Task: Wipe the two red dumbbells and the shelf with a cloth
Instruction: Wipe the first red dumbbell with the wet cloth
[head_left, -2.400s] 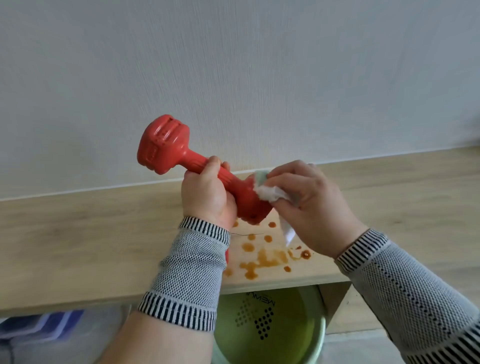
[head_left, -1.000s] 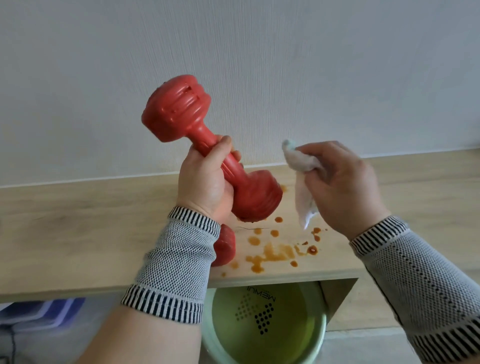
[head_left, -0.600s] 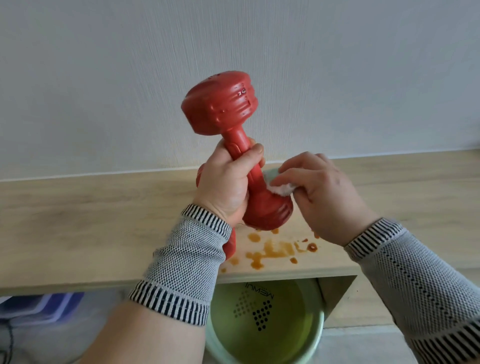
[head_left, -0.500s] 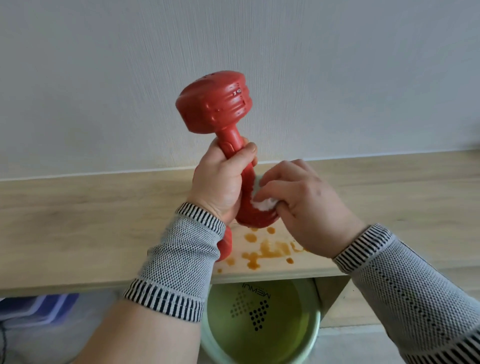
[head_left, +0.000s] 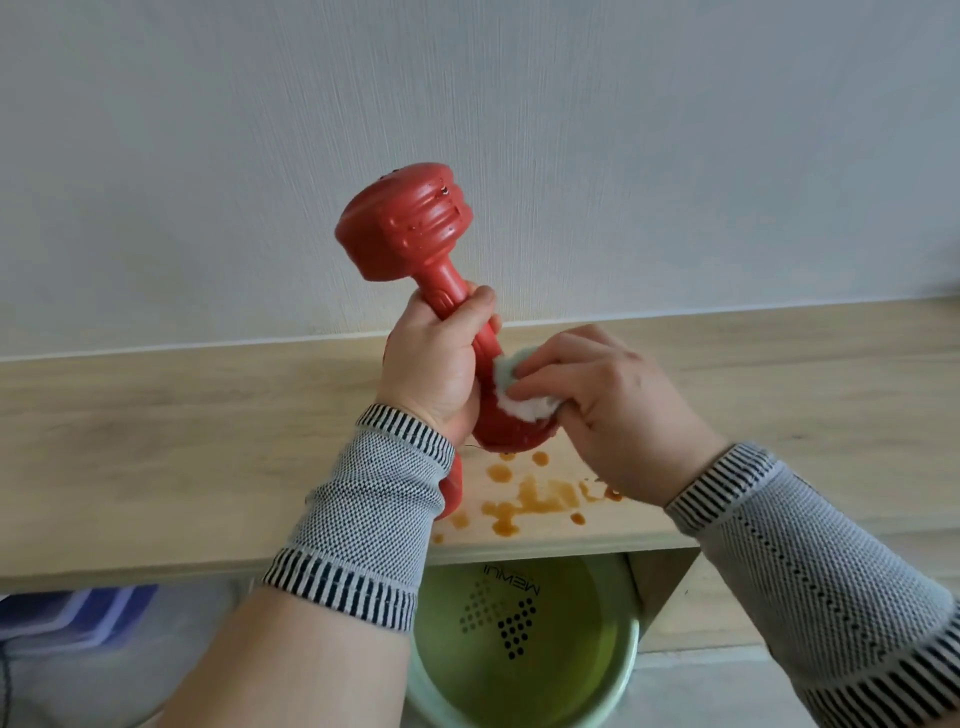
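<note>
A person's left hand (head_left: 434, 371) wraps its grip around the handle of a red dumbbell (head_left: 415, 244), held nearly upright above a wooden shelf (head_left: 156, 441). The right hand (head_left: 608, 410) pinches a white cloth (head_left: 519, 395) against the lower head. At 6 o'clock lie brown stains (head_left: 524, 499); a second dumbbell (head_left: 453, 486) peeks from behind the left sleeve.

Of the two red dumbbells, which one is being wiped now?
The raised dumbbell, gripped by the left hand while the right hand presses the cloth on it. The other dumbbell lies on the shelf, mostly hidden.
</note>
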